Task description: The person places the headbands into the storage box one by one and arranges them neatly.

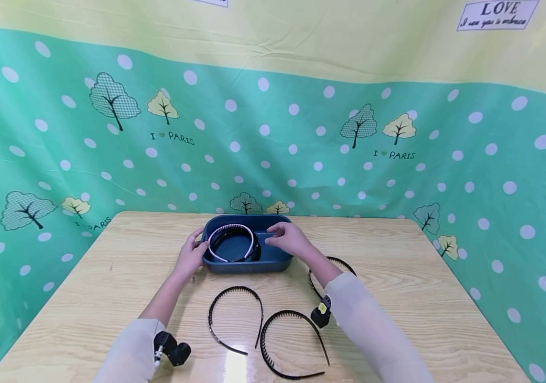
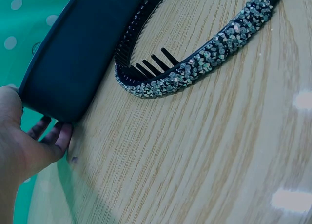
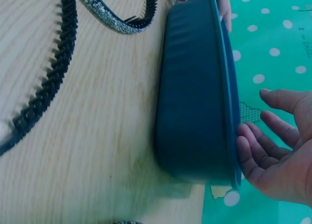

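Note:
A dark blue plastic bin (image 1: pixel 246 267) stands at the back of the table, holding a white toothed headband (image 1: pixel 252 244) and black headband pieces (image 1: pixel 257 251) in its left part. My left hand (image 1: pixel 191 255) grips the bin's left end; in the left wrist view its thumb lies at the rim and the fingers reach under the end wall. Over the bin's right part hovers my right hand (image 1: pixel 292 239), fingers loosely bent and thumb apart, nothing between them. In the right wrist view this hand (image 3: pixel 282 146) overlaps the rim. Inside the bin is hidden from both wrist views.
Three black toothed headbands lie on the table: one front centre (image 1: pixel 211 314), one front right (image 1: pixel 263 340), one partly behind the right forearm (image 1: pixel 346 263). Glittery stones cover one headband (image 2: pixel 195 65). A green dotted curtain (image 1: pixel 263 149) hangs behind the table.

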A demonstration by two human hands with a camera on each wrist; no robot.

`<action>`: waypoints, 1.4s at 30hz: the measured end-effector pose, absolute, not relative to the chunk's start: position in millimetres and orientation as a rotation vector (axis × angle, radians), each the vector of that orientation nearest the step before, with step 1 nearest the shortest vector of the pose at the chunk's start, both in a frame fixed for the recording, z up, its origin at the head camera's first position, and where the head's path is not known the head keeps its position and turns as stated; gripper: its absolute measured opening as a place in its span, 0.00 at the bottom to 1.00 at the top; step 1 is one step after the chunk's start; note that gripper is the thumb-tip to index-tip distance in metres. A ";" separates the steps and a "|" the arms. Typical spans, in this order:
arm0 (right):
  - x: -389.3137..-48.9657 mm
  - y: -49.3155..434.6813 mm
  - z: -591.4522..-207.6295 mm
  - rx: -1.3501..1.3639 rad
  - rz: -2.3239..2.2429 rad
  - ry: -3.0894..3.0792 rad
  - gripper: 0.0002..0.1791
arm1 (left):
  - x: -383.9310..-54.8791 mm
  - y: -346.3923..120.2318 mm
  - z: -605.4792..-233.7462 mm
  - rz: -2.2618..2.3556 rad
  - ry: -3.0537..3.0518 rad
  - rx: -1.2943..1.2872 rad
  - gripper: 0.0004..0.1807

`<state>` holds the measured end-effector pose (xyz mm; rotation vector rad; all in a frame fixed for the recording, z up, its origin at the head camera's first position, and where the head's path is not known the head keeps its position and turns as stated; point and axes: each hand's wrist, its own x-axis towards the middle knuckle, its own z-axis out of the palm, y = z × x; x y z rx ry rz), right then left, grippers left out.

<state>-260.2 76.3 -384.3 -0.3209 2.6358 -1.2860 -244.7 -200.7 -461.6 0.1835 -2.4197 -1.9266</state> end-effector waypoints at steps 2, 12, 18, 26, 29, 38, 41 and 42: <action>-260.0 78.7 -382.1 -0.314 -1.282 2.640 0.19 | -244.5 -200.6 -461.6 -1.929 -2.418 0.185 0.28; -262.0 91.0 -380.0 -0.306 -1.279 2.649 0.20 | -243.1 -200.0 -460.9 -1.924 -2.422 0.196 0.28; -264.3 101.1 -379.2 -0.270 -1.287 2.666 0.20 | -243.1 -200.3 -460.6 -1.917 -2.427 0.187 0.28; -264.7 115.3 -377.1 -0.233 -1.303 2.676 0.20 | -243.9 -201.5 -461.2 -1.978 -2.403 0.177 0.29; -265.1 119.8 -377.3 -0.225 -1.301 2.684 0.20 | -244.8 -202.5 -461.6 -1.995 -2.392 0.180 0.29; -266.0 133.1 -381.9 -0.194 -1.289 2.694 0.22 | -243.5 -201.3 -461.3 -1.940 -2.416 0.172 0.29; -267.1 139.3 -384.1 -0.191 -1.294 2.692 0.22 | -243.7 -200.9 -461.7 -1.940 -2.417 0.172 0.29; -267.3 141.7 -384.9 -0.196 -1.293 2.696 0.21 | -243.8 -200.9 -461.8 -1.942 -2.417 0.174 0.28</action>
